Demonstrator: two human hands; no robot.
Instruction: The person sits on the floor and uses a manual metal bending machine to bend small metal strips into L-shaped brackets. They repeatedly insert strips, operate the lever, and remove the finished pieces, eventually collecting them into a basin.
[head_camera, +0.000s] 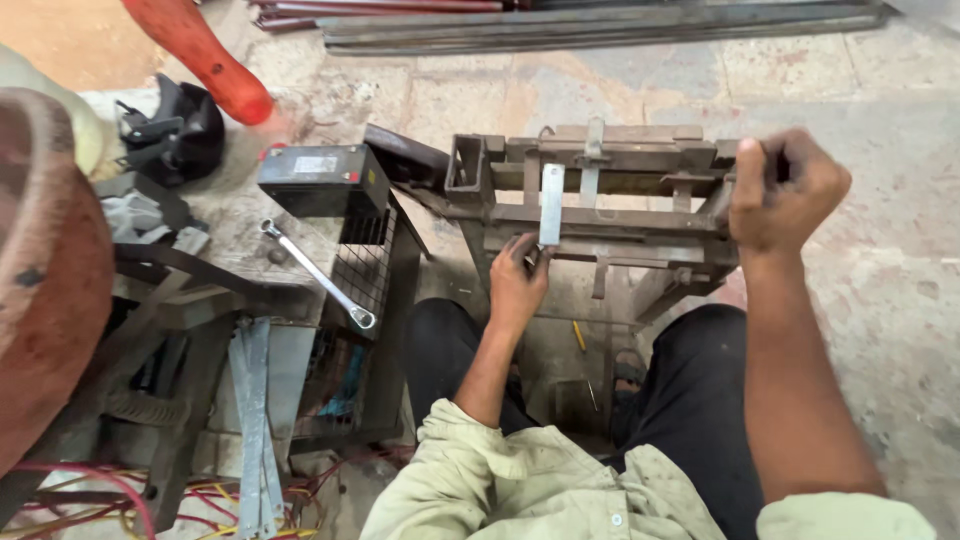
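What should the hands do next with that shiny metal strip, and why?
Probably pull the lever gently with the right hand. The left hand already pinches the flat metal strip upright in the rusty jig, so it looks set in place.

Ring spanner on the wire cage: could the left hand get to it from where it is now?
Probably yes. The left hand holds the flat metal strip at the frame, and the ring spanner lies uncovered on the wire cage just to its left, with nothing between.
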